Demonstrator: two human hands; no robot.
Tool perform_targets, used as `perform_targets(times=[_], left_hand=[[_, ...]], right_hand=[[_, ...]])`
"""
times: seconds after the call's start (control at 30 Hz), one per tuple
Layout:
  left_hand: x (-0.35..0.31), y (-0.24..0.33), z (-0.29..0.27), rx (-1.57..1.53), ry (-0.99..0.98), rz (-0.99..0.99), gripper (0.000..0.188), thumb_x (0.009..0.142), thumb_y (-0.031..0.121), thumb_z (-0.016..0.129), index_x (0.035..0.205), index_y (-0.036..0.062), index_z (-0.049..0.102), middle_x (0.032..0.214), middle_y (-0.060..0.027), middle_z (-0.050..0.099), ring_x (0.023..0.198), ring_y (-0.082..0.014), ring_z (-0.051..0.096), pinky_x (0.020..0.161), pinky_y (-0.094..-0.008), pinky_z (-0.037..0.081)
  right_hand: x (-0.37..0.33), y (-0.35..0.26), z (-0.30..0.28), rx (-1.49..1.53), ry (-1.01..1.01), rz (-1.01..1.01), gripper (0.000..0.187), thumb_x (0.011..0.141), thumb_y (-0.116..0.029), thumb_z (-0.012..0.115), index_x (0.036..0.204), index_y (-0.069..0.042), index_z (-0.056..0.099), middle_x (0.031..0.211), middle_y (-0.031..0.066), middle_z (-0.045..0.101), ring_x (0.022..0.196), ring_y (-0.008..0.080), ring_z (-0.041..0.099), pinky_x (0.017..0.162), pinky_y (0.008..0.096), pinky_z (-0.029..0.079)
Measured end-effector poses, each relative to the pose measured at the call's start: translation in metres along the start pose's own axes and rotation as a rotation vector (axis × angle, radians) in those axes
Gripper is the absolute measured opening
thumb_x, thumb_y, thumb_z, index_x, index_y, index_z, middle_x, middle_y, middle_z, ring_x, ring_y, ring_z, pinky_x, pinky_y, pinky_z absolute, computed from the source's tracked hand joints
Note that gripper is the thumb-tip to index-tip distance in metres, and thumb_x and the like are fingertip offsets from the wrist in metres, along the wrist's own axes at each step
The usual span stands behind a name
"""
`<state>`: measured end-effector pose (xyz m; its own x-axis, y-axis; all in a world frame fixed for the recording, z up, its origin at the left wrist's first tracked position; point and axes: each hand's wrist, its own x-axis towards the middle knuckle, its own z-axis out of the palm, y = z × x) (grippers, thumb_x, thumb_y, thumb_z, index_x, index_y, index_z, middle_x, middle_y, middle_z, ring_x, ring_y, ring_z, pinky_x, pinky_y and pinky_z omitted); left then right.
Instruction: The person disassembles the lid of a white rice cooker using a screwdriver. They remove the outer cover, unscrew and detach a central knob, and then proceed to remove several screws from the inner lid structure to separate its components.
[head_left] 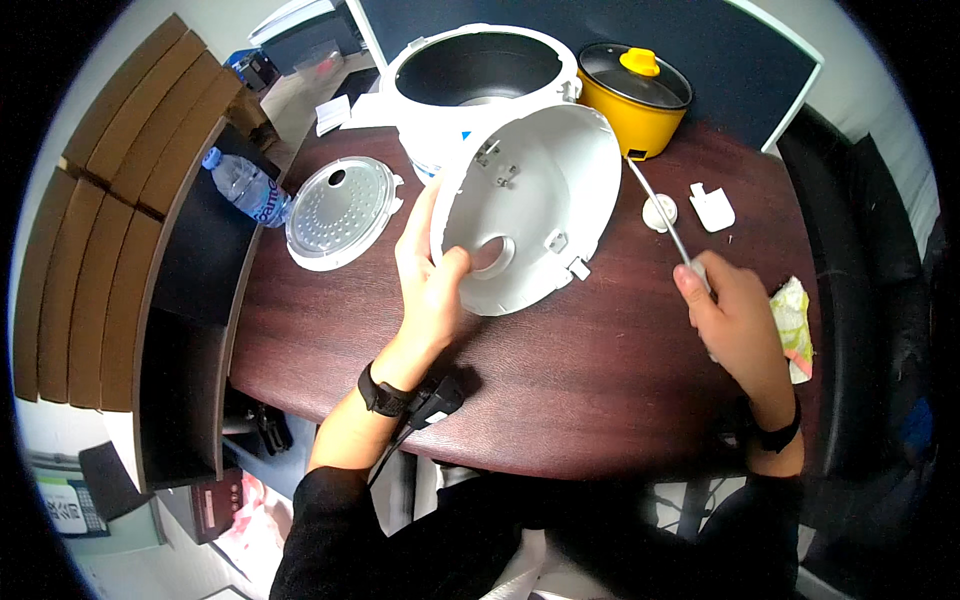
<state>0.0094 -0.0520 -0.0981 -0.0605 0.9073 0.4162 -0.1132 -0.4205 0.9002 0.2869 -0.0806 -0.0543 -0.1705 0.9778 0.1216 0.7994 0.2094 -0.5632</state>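
My left hand grips the rim of a white dome-shaped plastic lid shell, thumb inside near its round hole. The shell is tilted, its hollow side with clips facing me. In my right hand is a screwdriver, its shaft pointing up and away, apart from the shell. Beneath the shaft lies a small round white cap, with a flat white plastic piece beside it. Behind the shell stands a white rice cooker body, open at the top. A perforated round inner lid lies to the left.
A yellow pot with a glass lid stands at the back right. At the right edge lies a patterned cloth. A water bottle, brown cartons and a dark shelf line the left. A black plug sits near the front edge.
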Motion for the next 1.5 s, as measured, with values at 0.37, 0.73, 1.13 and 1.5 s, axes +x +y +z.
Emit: perform_targets(times=[0.37, 0.73, 1.13, 1.5], left_hand=[[0.0, -0.01, 0.0, -0.247, -0.012, -0.149, 0.051, 0.071, 0.003, 0.044, 0.121, -0.0076, 0.047, 0.099, -0.0059, 0.057, 0.081, -0.0078, 0.052, 0.069, -0.0201, 0.042], [0.003, -0.018, 0.001, -0.261, 0.01, -0.147, 0.047, 0.072, 0.003, 0.045, 0.118, -0.0076, 0.05, 0.092, -0.0043, 0.058, 0.077, -0.0071, 0.051, 0.067, -0.0201, 0.042], [0.0, -0.017, -0.002, -0.28, 0.026, -0.145, 0.037, 0.074, 0.004, 0.044, 0.108, -0.0075, 0.054, 0.08, -0.0016, 0.057, 0.07, -0.0059, 0.05, 0.063, -0.0199, 0.041], [-0.001, -0.018, -0.002, -0.227, 0.027, -0.085, 0.035, 0.073, 0.004, 0.045, 0.104, -0.0072, 0.056, 0.078, -0.0013, 0.056, 0.069, -0.0063, 0.048, 0.062, -0.0208, 0.04]], right_hand=[[-0.025, 0.066, 0.028, -0.271, -0.325, 0.151, 0.041, 0.086, -0.036, 0.056, 0.072, 0.002, 0.056, 0.064, 0.0213, 0.058, 0.063, 0.0384, 0.059, 0.06, 0.0446, 0.046], [-0.008, -0.01, 0.037, 1.049, -0.644, 0.176, 0.04, 0.099, -0.037, 0.027, 0.096, -0.002, 0.046, 0.061, 0.0027, 0.049, 0.046, 0.0096, 0.047, 0.044, 0.0222, 0.04], [0.01, -0.034, 0.058, 1.057, -0.616, 0.17, 0.043, 0.1, -0.037, 0.026, 0.095, -0.001, 0.048, 0.057, 0.0034, 0.048, 0.041, 0.0092, 0.044, 0.04, 0.0214, 0.036], [0.017, -0.043, 0.04, 0.888, -0.644, 0.157, 0.039, 0.099, -0.035, 0.03, 0.096, -0.002, 0.048, 0.057, 0.0011, 0.047, 0.04, 0.0076, 0.043, 0.038, 0.0202, 0.036]])
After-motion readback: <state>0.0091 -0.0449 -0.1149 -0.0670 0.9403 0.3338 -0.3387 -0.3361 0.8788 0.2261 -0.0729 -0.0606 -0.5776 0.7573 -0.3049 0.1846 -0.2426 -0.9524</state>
